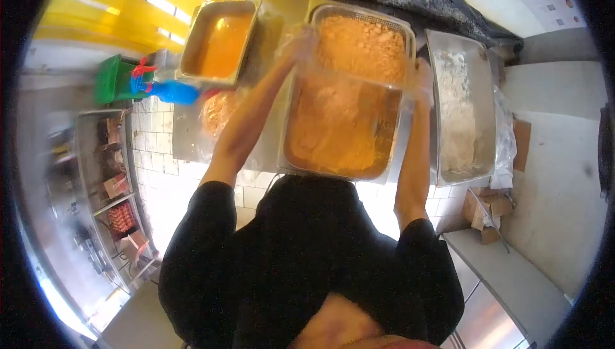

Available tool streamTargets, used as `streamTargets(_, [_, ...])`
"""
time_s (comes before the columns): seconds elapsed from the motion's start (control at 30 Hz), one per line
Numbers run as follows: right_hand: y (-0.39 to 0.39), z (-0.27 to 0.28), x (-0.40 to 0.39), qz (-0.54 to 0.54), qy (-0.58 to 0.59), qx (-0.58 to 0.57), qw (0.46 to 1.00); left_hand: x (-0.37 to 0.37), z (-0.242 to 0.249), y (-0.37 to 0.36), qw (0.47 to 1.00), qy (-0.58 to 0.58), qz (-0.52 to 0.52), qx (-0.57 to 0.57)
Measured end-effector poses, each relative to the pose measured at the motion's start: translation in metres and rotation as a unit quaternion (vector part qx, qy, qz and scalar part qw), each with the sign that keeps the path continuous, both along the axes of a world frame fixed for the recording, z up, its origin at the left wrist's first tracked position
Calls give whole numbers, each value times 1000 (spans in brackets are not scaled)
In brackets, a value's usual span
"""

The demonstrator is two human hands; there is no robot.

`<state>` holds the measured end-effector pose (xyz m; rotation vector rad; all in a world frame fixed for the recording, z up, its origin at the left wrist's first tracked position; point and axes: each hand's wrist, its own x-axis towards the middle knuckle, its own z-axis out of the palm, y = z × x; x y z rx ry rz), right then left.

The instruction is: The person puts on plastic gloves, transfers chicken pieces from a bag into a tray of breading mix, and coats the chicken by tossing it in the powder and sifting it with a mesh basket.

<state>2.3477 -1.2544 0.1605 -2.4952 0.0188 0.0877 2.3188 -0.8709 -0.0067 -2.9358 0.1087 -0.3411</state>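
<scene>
A perforated metal pan (409, 33) full of orange-coated crumbly pieces (362, 44) is tilted over the far part of a deeper metal pan (288, 137). That lower pan holds fine orange powder (339, 124). My left hand (303, 44) is closed on the left side of the perforated pan, and my right hand (421, 81) grips its right side. Both hands are smeared by motion, so single fingers are hard to make out. A long pan with whitish flour (456, 105) stands just right of my right hand.
A pan of orange liquid (221, 44) sits at the back left. Before it lies a clear bag with orange contents (218, 113). A blue-and-red object (170, 91) and a green bin (115, 80) are farther left. Yellow strips (115, 19) hang behind.
</scene>
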Motion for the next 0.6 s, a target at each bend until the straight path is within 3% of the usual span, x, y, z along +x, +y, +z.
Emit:
streamTargets(0.1, [10, -3, -5, 78, -25, -16, 996, 8, 26, 18, 997, 35, -7, -71])
streamTargets(0.2, [4, 40, -17, 11, 27, -4, 1000, -11, 30, -12, 990, -5, 32, -139])
streamTargets(0.23, [7, 22, -9, 20, 27, -4, 999, -11, 29, -10, 994, -14, 32, -102])
streamTargets(0.3, [5, -19, -7, 55, -95, -37, 993, 3, 20, 10, 999, -23, 8, 25])
streamTargets(0.33, [-3, -19, -3, 49, -98, -36, 993, 8, 20, 13, 1000, -17, 8, 10])
streamTargets(0.37, [-2, 2, -7, 40, -44, 3, 998, 3, 25, 7, 999, -18, 18, -26])
streamTargets(0.43, [10, 31, -16, 42, 12, 42, 998, -13, 58, -9, 947, 40, 52, -314])
streamTargets(0.53, [14, 34, -21, 29, 29, 62, 997, -21, 81, -23, 942, 69, 149, -292])
streamTargets(0.6, [9, 9, -11, 77, -31, -8, 997, -1, 65, -1, 981, 125, 33, -143])
